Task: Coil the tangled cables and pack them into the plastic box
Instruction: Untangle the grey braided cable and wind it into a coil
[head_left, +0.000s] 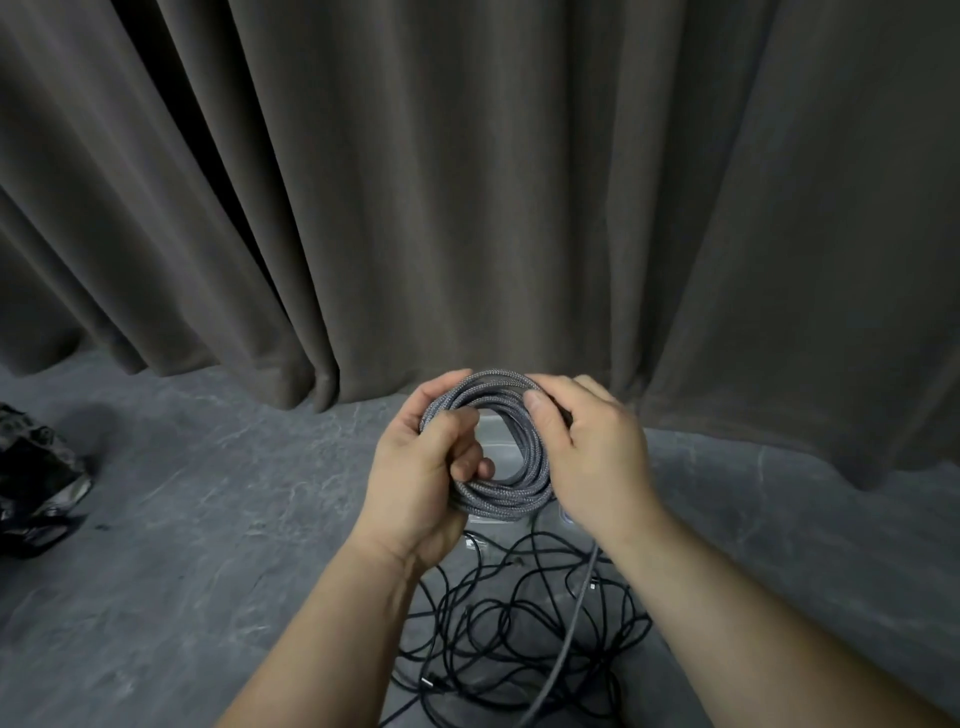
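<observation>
A grey braided cable (506, 491) is wound into a round coil held up in front of me. My left hand (415, 483) grips the coil's left side, fingers curled through its middle. My right hand (587, 452) holds the coil's right side, thumb pressing on the top strands. The coil's loose tail (576, 618) hangs down past my right wrist to the floor. Below lies a tangle of thin black cables (509, 639) on the grey floor. A clear plastic box (496, 441) shows faintly through the coil and behind my hands; its outline is mostly hidden.
A dark grey curtain (467, 182) hangs close behind the hands and reaches the floor. A crumpled black bag (36, 478) lies at the left edge. Grey marbled floor (208, 519) spreads to the left and right of the cable tangle.
</observation>
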